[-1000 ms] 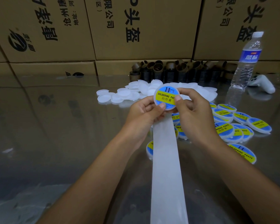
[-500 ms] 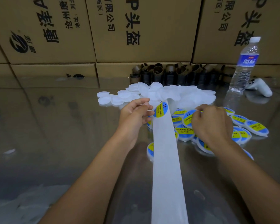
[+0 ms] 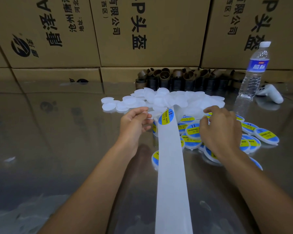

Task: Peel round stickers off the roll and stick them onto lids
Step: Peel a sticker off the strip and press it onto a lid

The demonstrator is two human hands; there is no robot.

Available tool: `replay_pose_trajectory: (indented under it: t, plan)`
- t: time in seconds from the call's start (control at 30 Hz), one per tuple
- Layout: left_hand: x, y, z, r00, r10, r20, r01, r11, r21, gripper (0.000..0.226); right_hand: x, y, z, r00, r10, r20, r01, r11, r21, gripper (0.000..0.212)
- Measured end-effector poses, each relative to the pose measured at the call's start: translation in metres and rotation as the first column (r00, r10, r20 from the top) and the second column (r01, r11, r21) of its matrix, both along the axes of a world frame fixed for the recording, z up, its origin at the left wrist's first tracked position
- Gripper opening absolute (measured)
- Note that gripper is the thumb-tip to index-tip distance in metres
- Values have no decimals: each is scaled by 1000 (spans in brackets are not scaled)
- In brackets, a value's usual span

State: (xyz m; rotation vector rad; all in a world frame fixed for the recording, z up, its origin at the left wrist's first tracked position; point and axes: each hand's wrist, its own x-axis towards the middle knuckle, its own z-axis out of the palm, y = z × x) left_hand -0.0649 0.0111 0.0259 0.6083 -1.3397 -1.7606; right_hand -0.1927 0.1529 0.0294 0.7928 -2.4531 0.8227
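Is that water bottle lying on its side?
No, the water bottle stands upright at the back right of the table, with its white cap on top.

1. We can read "SOLDERING PASTE" plus "II" on the sticker [image 3: 166, 117] on the backing strip [image 3: 171, 166].
2. Same "SOLDERING" wording, plus 助焊, on the labelled lids [image 3: 193, 131] toward the tabletop's [image 3: 74, 149] right.
3. Cardboard boxes [image 3: 142, 31] behind the far edge say 头盔 and 有限公司.
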Motion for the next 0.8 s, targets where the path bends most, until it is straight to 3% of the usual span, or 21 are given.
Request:
replay_pose_trajectory:
  t: [0.13, 0.4, 0.63, 0.8]
  plan:
    - [0, -4, -2, 999, 42, 1, -42, 999, 1, 21, 5, -2, 2, 994, 95, -52, -101, 988, -113, 32]
    - [-22, -25, -6, 958, 204, 201, -180, 975, -132, 15, 8, -6, -3, 986, 120, -119, -121, 993, -8, 36]
    - [-55, -67, -6, 841, 274, 468, -52, 900, -433, 26, 10, -8, -5, 971, 111, -210, -112, 994, 9, 35]
    - [-67, -80, -20, 790, 239, 565, 80, 873, -481, 29, 11, -10, -5, 956, 91, -279, -103, 994, -29, 32]
